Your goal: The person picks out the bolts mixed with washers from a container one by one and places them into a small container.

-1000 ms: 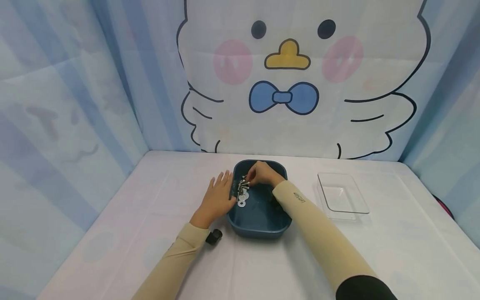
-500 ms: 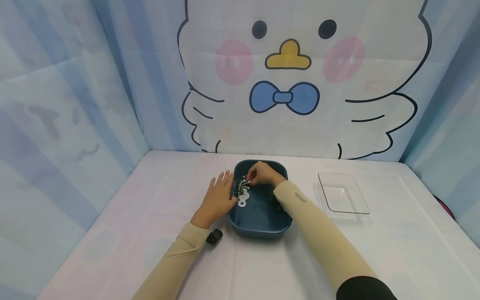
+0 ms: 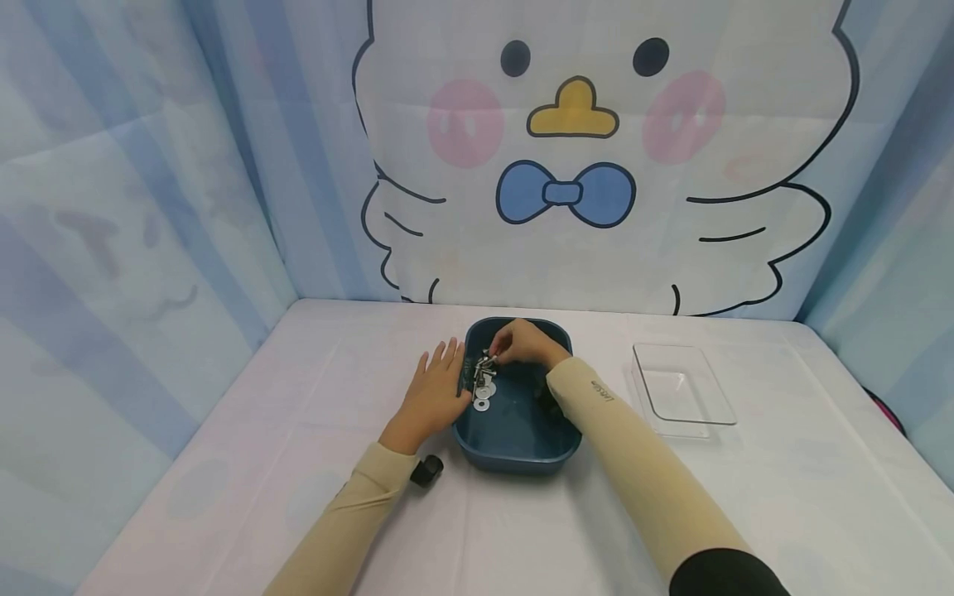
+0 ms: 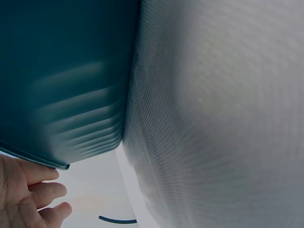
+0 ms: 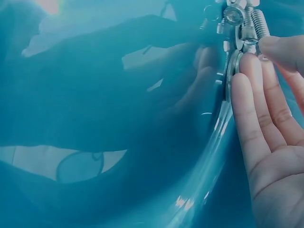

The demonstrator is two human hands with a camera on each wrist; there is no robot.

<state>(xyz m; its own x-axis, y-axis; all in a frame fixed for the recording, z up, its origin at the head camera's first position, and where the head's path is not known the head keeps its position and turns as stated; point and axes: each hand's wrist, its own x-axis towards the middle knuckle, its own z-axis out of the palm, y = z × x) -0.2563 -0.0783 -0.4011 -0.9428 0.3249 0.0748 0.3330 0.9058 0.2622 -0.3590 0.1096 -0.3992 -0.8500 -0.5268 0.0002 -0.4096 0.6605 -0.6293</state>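
A dark blue plastic basin stands mid-table. Along its left inner side lies a heap of metal bolts, with flat round washers at the near end. My right hand reaches into the basin from the right. In the right wrist view, its thumb and fingertips pinch a threaded bolt at the edge of the heap, while the other fingers touch the washers. My left hand lies over the basin's left rim with straight fingers, and its fingers show just beyond the rim in the left wrist view.
A clear plastic box stands right of the basin on the white-covered table. A small black object is at the left wrist. Patterned cloth hangs behind the table and along both sides.
My right hand shifts only slightly at the bolts, its forearm edging a little to the right. The left hand and the basin keep their places.
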